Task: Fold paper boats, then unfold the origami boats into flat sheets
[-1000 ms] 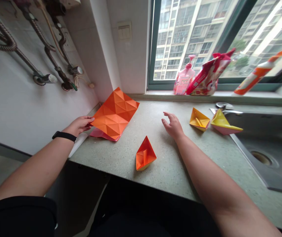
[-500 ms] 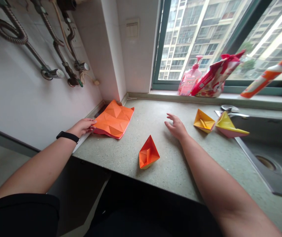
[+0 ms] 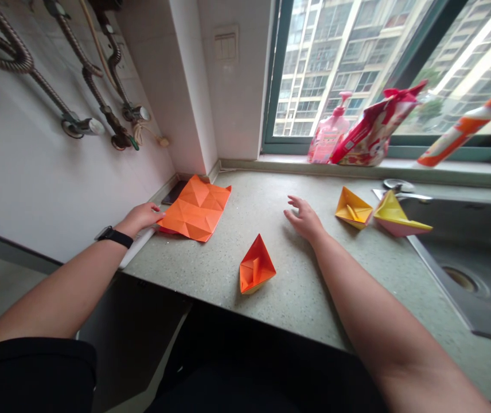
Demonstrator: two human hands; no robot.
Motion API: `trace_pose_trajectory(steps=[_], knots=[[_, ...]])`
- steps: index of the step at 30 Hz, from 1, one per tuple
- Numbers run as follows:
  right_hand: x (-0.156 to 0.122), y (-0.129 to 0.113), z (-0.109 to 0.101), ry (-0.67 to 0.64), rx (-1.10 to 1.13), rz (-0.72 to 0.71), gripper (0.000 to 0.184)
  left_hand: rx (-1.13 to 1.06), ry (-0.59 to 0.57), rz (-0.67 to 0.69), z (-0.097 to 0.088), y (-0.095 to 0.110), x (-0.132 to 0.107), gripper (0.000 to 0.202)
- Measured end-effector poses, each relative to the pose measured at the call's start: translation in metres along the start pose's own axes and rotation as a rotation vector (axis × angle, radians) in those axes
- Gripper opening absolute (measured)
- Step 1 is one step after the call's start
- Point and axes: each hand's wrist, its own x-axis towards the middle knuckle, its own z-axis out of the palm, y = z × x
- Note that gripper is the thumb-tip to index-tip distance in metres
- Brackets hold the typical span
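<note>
Left hand (image 3: 140, 217) seems to pinch the sheet (image 3: 194, 207) at its 3 o'clock, long axis toward 1; right hand (image 3: 304, 219) splayed open, farther off, empty.

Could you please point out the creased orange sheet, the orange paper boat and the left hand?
creased orange sheet (image 3: 196, 209), head view, middle of top face.
orange paper boat (image 3: 256, 267), head view, its front side.
left hand (image 3: 140, 218), head view, back of the hand.
</note>
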Motion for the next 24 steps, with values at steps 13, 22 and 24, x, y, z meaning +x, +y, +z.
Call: trace_pose_trajectory(steps=[13,22,24], knots=[[-0.001,-0.004,-0.002,-0.003,0.034,0.046,0.061,0.526,-0.127,0.484,0.096,0.067,0.011,0.079],[-0.001,0.001,0.003,0.035,0.1,0.032,0.056,0.689,-0.279,0.47,0.112,0.061,0.0,0.094],[-0.001,0.001,0.003,0.033,0.107,0.035,0.056,0.689,-0.281,0.478,0.113,0.06,-0.001,0.094]])
